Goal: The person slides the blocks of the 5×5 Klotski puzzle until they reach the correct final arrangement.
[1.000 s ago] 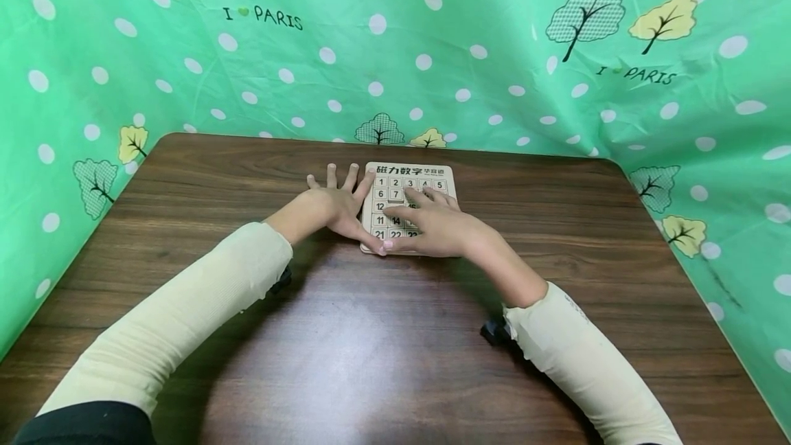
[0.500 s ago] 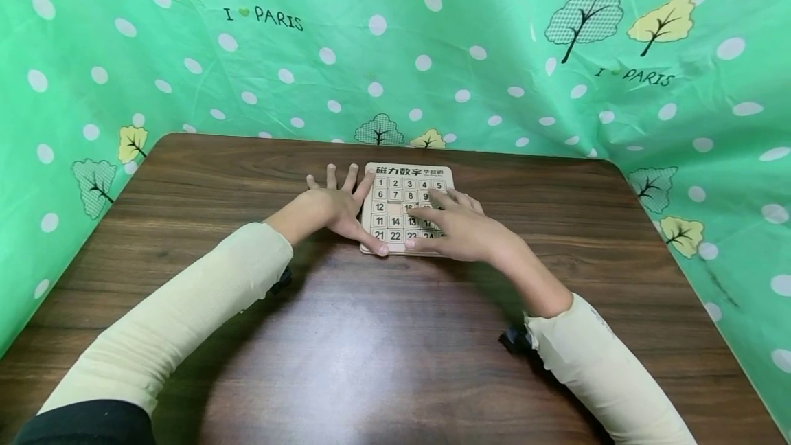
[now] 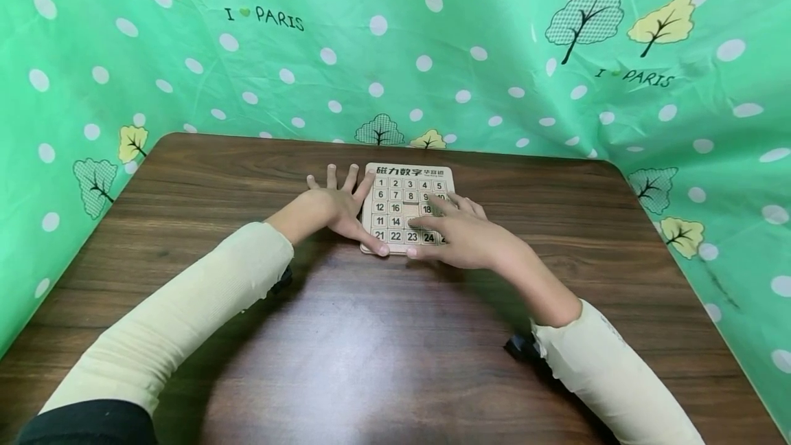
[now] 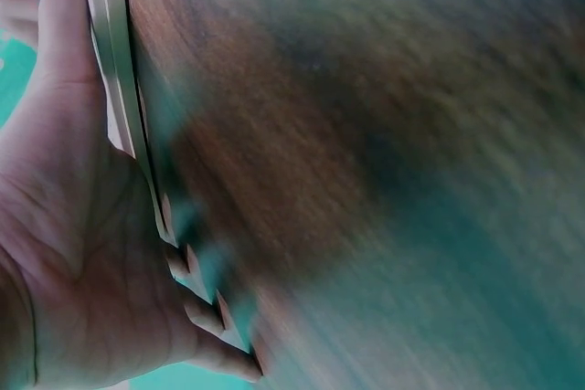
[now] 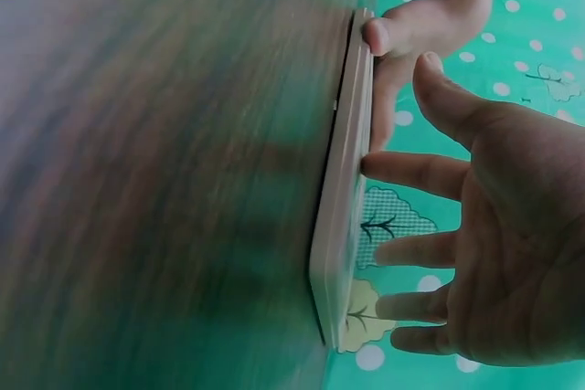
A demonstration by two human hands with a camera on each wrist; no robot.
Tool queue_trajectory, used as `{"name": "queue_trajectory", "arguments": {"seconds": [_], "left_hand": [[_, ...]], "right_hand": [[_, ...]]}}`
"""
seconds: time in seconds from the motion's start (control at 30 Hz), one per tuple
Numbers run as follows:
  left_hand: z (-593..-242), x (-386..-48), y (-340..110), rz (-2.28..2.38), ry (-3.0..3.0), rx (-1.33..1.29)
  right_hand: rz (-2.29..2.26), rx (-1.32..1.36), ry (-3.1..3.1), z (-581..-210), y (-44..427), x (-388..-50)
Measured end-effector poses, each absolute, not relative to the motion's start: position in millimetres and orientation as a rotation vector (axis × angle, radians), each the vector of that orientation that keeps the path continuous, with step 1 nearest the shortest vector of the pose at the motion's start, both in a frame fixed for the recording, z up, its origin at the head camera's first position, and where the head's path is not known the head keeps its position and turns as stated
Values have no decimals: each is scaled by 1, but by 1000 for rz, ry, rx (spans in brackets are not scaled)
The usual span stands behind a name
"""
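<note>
A pale sliding number puzzle (image 3: 410, 171) lies flat on the table, with printed characters along its top edge. My left hand (image 3: 336, 210), fingers spread, rests at its left side, thumb on the lower left corner and index finger along the upper left edge. Over its right part is my right hand (image 3: 466, 235), fingers extended; in the right wrist view the index fingertip (image 5: 367, 165) touches the board face. A vacant slot (image 3: 410, 211) shows in the third row between the 16 tile (image 3: 395, 208) and the 18 tile (image 3: 426, 209). Some right-side tiles are hidden by my right hand.
The dark wood-grain table (image 3: 346, 335) extends around the puzzle. Behind and beside it hangs a green curtain (image 3: 395, 53) with white dots and printed trees. A pale sleeve (image 3: 185, 307) covers my left forearm, another sleeve (image 3: 618, 369) my right.
The 16 tile has slid one place left, so the vacant slot is now to its right. My right hand has drawn back to the right; my left hand has stayed put.
</note>
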State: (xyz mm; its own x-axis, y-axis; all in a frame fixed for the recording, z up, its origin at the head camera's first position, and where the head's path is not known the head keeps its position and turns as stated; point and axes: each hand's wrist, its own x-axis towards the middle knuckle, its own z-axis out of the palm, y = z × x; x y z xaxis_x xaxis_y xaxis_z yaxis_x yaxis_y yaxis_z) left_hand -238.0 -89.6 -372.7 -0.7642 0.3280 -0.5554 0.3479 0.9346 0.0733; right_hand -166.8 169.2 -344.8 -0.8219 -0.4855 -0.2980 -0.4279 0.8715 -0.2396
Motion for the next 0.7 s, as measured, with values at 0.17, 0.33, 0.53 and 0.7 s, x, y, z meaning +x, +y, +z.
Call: {"name": "queue_trajectory", "arguments": {"seconds": [0.17, 0.33, 0.53, 0.7], "left_hand": [[-371, -237, -90, -40, 2505, 477], [-371, -238, -89, -24, 2500, 478], [-369, -237, -88, -30, 2494, 476], [-370, -237, -90, -33, 2501, 478]], "right_hand": [[-201, -663, 2676, -344, 173, -161], [-168, -626, 2691, -344, 170, -170], [-169, -635, 2692, -344, 163, -175], [-204, -735, 2631, -346, 157, -171]]}}
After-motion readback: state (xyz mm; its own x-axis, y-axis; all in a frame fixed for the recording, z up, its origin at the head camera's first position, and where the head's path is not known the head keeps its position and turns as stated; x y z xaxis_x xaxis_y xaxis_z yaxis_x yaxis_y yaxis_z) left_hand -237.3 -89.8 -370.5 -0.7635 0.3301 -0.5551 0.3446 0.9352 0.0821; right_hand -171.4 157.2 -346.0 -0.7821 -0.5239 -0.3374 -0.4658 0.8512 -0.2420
